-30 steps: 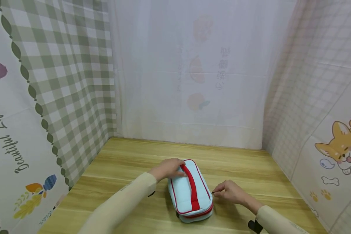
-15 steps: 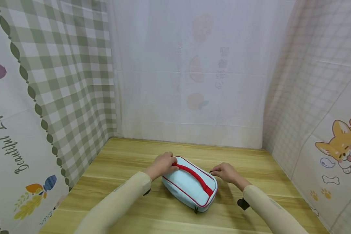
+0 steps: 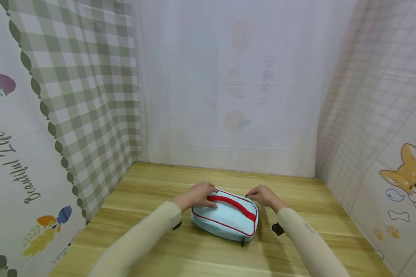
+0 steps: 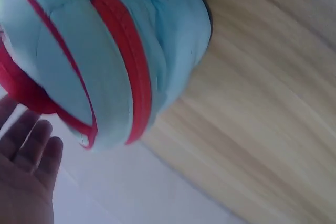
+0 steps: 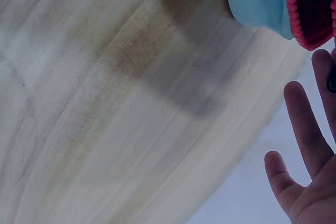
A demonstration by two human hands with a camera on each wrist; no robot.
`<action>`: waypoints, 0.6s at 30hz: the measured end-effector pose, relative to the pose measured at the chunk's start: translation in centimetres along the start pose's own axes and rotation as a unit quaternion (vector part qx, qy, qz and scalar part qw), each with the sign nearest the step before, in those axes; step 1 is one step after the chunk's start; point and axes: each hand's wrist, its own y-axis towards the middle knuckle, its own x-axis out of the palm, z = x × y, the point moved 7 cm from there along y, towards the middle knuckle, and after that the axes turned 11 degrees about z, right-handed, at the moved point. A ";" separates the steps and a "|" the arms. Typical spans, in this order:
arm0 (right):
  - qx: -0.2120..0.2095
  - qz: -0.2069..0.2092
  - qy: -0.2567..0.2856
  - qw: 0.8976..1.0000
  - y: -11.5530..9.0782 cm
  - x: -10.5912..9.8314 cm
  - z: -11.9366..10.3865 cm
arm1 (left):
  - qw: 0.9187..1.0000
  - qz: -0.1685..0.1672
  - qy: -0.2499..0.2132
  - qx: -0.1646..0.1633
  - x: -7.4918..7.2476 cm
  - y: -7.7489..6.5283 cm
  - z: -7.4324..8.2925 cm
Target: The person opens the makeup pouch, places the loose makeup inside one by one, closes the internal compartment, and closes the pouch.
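Observation:
A light-blue zippered bag [image 3: 222,217] with red piping lies on the table, a red carry handle [image 3: 234,204] across its top. My left hand [image 3: 195,196] grips the bag's left end by the handle, thumb on top and fingers towards the far edge. At the far right corner my right hand [image 3: 265,195] pinches a small black zipper pull [image 5: 331,80]. Beside that hand the red zipper [image 5: 296,14] is parted, and something pale shows inside. A second black zipper pull [image 3: 243,241] hangs at the near right corner.
The wood-grain table [image 3: 152,246] reaches back to a white curtain [image 3: 194,127]. A green checked cloth [image 3: 90,96] hangs on the left and a pale cloth with a cartoon dog [image 3: 410,173] on the right.
The bag has turned, its near end swinging to the right, so it lies more sideways. My right hand has travelled away from me round its right side to the far corner, with the zipper pull.

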 end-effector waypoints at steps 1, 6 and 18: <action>0.001 -0.001 -0.001 1.000 0.0 0.1 0.0 | 1.000 -0.011 -0.020 0.005 0.3 0.1 0.2; 0.002 -0.001 -0.005 1.000 -0.1 0.2 0.4 | 0.997 -0.036 -0.064 -0.010 1.3 0.1 0.3; -0.048 -0.006 -0.007 0.999 -1.1 0.0 0.7 | 0.993 -0.056 -0.069 -0.083 1.9 -0.2 -0.4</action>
